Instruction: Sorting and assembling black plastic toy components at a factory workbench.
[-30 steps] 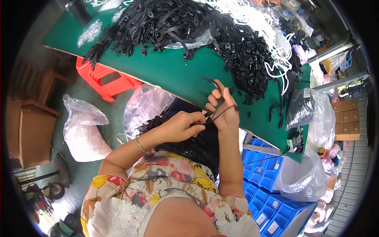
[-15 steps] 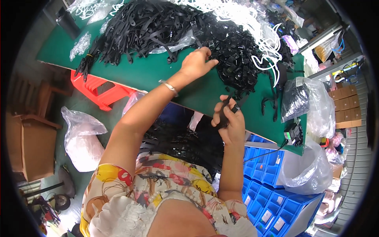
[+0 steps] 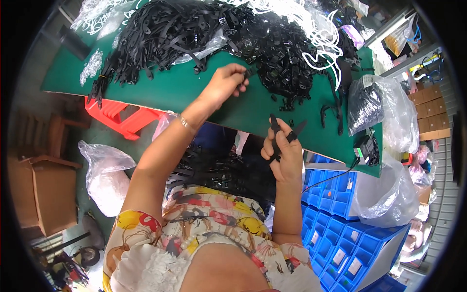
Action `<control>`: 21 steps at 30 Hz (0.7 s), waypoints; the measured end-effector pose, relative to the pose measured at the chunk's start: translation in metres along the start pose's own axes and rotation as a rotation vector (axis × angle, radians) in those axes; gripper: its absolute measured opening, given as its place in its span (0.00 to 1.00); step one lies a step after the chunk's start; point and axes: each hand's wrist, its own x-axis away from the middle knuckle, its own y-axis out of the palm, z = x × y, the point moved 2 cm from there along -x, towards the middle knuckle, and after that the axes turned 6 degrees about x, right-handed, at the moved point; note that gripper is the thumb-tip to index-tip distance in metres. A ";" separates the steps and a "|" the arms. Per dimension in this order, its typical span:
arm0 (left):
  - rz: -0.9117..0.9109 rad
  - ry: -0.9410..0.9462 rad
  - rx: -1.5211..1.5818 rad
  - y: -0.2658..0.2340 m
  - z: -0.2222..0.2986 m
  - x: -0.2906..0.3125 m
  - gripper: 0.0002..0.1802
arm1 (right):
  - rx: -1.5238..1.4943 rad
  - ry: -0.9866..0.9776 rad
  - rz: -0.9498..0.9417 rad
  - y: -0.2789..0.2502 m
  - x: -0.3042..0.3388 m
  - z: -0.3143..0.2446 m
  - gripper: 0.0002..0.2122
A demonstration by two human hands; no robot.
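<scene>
My left hand [image 3: 225, 85] is above the green table, pinching a small black plastic buckle [image 3: 249, 73] between thumb and fingertips. Just beyond it spreads a heap of similar black buckles [image 3: 282, 68]. My right hand [image 3: 284, 153] is closed near the table's front edge around a black strap [image 3: 276, 127], whose ends stick out past the fingers; part of it is hidden in the palm. A few loose buckles [image 3: 288, 103] lie between that hand and the heap.
A big pile of black straps [image 3: 155, 36] covers the far left of the green table [image 3: 160, 90]. White cords [image 3: 333, 58] lie at the far right, near a plastic bag of dark parts [image 3: 365, 107]. Blue bins [image 3: 335, 233] and a red stool [image 3: 124, 119] stand below.
My left hand has drawn back from the heap's edge, nearer and leftward, with a buckle now visible in its fingers. My right hand stays nearly in place, the strap's ends showing more.
</scene>
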 end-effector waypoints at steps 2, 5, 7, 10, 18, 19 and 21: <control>-0.131 -0.094 0.186 0.010 0.011 0.044 0.14 | 0.058 -0.025 0.009 -0.001 0.006 0.002 0.15; -0.240 -0.224 0.477 0.024 0.012 0.098 0.12 | 0.162 -0.110 0.007 0.000 0.016 0.006 0.14; -0.246 -0.268 0.628 0.031 0.008 0.122 0.13 | 0.301 -0.119 0.019 0.004 0.024 0.010 0.14; -0.256 -0.275 0.665 0.038 0.006 0.142 0.17 | 0.530 -0.182 0.011 0.005 0.030 0.019 0.13; -0.247 -0.378 0.900 0.038 -0.004 0.154 0.13 | 0.662 -0.268 -0.065 0.013 0.037 0.022 0.16; -0.241 -0.379 0.926 0.038 -0.006 0.155 0.14 | 0.703 -0.268 -0.064 0.013 0.038 0.021 0.16; -0.254 -0.381 0.922 0.038 -0.009 0.156 0.14 | 0.728 -0.269 -0.058 0.011 0.039 0.021 0.15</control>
